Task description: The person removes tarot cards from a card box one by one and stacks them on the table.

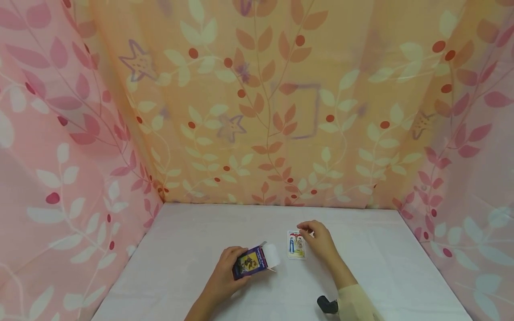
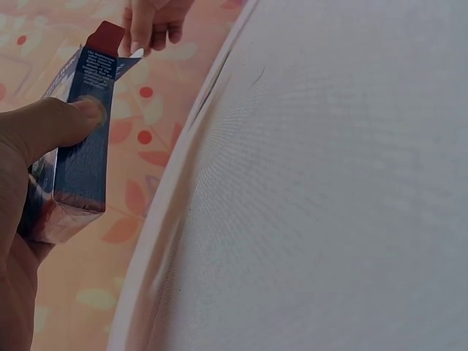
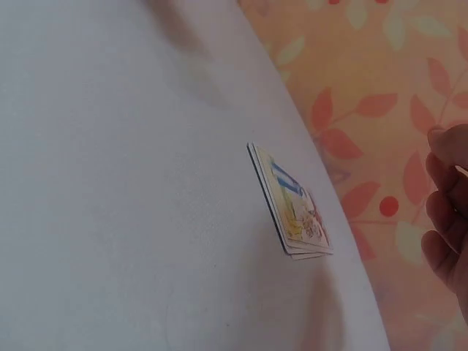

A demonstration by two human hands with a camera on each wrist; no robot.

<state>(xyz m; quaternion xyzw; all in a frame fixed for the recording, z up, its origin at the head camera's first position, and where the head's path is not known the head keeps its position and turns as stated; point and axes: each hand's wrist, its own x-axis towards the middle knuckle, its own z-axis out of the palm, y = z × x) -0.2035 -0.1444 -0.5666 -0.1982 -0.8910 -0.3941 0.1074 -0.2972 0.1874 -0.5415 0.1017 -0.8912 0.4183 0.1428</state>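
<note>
My left hand (image 1: 226, 272) grips a dark blue and purple card box (image 1: 250, 263), thumb along one side. The box is tilted, its flap end open and turned toward the right; the left wrist view shows a red flap (image 2: 106, 38) and small print on the blue side. A small stack of illustrated cards (image 1: 296, 246) lies face up on the table, slightly fanned at one edge in the right wrist view. Just above the stack's upper right corner is my right hand (image 1: 320, 240), its fingers loosely bent and nothing visible in them.
A white cloth covers the table (image 1: 180, 249). Leaf-patterned curtains (image 1: 265, 111) enclose it at the back and both sides. Beside the right sleeve (image 1: 357, 303) is a small black object (image 1: 327, 305).
</note>
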